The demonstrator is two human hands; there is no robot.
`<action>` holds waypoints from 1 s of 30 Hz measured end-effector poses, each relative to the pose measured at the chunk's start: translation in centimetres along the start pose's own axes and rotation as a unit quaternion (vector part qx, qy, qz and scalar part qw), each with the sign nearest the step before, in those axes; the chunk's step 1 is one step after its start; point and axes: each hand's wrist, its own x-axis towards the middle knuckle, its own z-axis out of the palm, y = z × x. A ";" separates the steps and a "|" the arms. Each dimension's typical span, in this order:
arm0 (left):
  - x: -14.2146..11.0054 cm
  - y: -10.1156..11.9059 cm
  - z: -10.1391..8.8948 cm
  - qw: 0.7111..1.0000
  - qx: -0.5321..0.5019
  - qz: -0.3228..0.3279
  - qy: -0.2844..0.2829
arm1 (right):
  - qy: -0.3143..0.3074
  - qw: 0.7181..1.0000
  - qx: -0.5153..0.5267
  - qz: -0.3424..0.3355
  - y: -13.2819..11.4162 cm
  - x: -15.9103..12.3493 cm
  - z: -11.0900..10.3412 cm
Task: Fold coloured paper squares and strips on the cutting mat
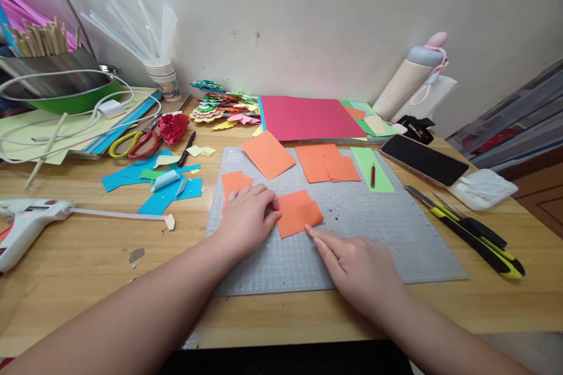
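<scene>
A small orange paper piece, seemingly partly folded over, lies on the grey cutting mat. My left hand has curled fingers, with thumb and forefinger closed at the paper's left edge. The forefinger and thumb of my right hand come together at its lower right edge, the other fingers bent in. Under and beside my left hand lies another orange piece, partly covered. Farther back on the mat are an orange square, overlapping orange pieces and a green strip bearing a short pencil.
On the right lie a utility knife, a phone and a white packet. Leftward are blue paper scraps, scissors and a glue gun. A red sheet and paper flowers sit by the wall.
</scene>
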 end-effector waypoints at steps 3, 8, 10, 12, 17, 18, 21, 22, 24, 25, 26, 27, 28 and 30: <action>0.0 0.0 0.0 1.000 -0.003 0.000 0.000 | 0.009 0.998 -0.008 0.068 1.0 -0.3 0.0; -0.1 -0.2 0.1 1.000 -0.008 0.007 0.002 | -0.007 0.997 -0.002 0.077 2.0 -0.1 -0.7; -0.1 -0.2 0.1 1.000 -0.009 0.014 0.007 | -0.016 0.998 -0.007 0.055 2.0 0.5 -1.3; -0.2 -0.1 0.1 1.000 -0.009 0.024 0.013 | 0.000 1.000 -0.004 0.009 1.9 1.5 -2.0; -0.1 0.2 0.0 0.997 -0.016 0.070 0.011 | 0.023 0.965 0.020 -0.261 1.9 4.8 -2.5; -0.1 0.2 -0.1 0.997 -0.019 0.077 0.009 | 0.015 0.955 0.021 -0.296 2.0 5.3 -2.3; -0.3 0.3 -0.5 0.995 -0.035 0.089 0.003 | 0.010 0.939 0.035 -0.342 2.5 6.2 -1.6; -0.3 0.4 -0.7 0.994 -0.051 0.096 0.001 | 0.017 0.939 0.046 -0.341 2.6 6.3 -1.5; -0.6 0.7 -1.2 0.989 -0.095 0.114 0.004 | 0.038 0.946 0.091 -0.309 2.5 6.5 -1.8; -0.7 0.8 -1.5 0.986 -0.119 0.119 0.012 | 0.050 0.951 0.126 -0.279 2.3 6.5 -2.1; -0.9 1.0 -1.7 0.983 -0.141 0.113 0.028 | 0.060 0.954 0.167 -0.242 1.9 6.6 -2.6; -1.0 1.2 -1.9 0.981 -0.161 0.094 0.047 | 0.061 0.953 0.211 -0.206 1.5 6.5 -3.2; -1.2 1.4 -2.1 0.979 -0.184 0.067 0.065 | 0.050 0.949 0.258 -0.174 1.1 6.5 -3.7; -1.4 1.8 -2.2 0.969 -0.236 0.011 0.076 | 0.001 0.933 0.336 -0.129 0.1 6.3 -4.7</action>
